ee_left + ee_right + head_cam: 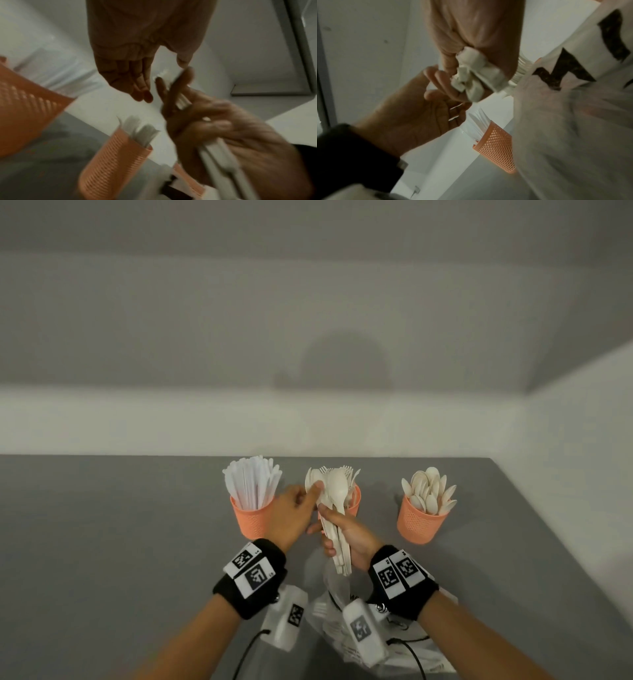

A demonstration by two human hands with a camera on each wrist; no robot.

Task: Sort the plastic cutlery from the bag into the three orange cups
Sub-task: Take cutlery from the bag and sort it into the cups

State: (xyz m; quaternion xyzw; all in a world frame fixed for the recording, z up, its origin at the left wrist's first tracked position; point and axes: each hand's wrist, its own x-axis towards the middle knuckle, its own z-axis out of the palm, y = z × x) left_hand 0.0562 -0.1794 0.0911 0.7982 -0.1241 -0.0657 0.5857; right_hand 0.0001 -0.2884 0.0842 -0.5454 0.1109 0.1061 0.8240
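Observation:
Three orange cups stand in a row: the left cup [252,517] holds white knives, the middle cup [355,501] forks, the right cup [422,523] spoons. In front of the middle cup my right hand [334,525] grips a bundle of cream spoons and forks [337,494] by the handles, whose ends [476,70] stick out of its fist [471,65]. My left hand [310,494] reaches in from the left. Its thumb tip rests on a spoon bowl at the bundle's top, and its fingers [139,88] lie nearly straight, apart from the thumb. The white bag [337,611] lies under my wrists.
The grey table [120,542] ends at a white wall behind the cups and at its right edge [548,525]. Black print marks the bag [573,108], which lies close by my right wrist. Camera cables hang from both wrists near the front edge.

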